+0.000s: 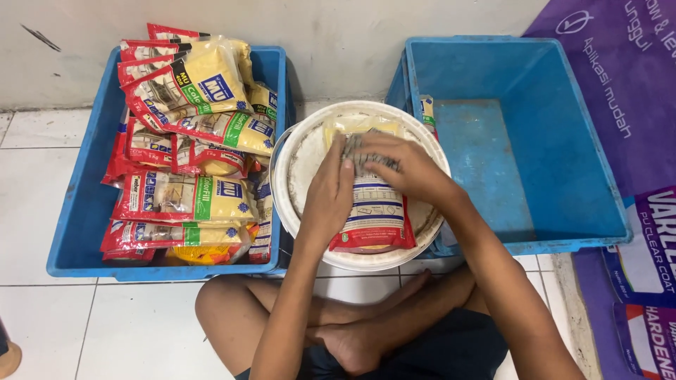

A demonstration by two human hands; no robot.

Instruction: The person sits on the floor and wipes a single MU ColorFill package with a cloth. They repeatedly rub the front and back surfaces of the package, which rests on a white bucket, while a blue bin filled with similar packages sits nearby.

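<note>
Both my hands rest on a plastic pouch of yellow powder (377, 218) with a red border, lying on top of a round white bucket (296, 151) between my knees. My left hand (328, 200) grips the pouch's left side. My right hand (398, 163) presses on its upper part, fingers curled over the top. The pouch's upper printed panel is hidden under my fingers.
A blue crate (84, 211) at the left is piled with several similar red-and-yellow pouches (186, 134). A second blue crate (521, 155) at the right holds one pouch (427, 112) standing against its left wall. Purple printed sacks (634, 105) lie at the far right. White tiled floor lies below.
</note>
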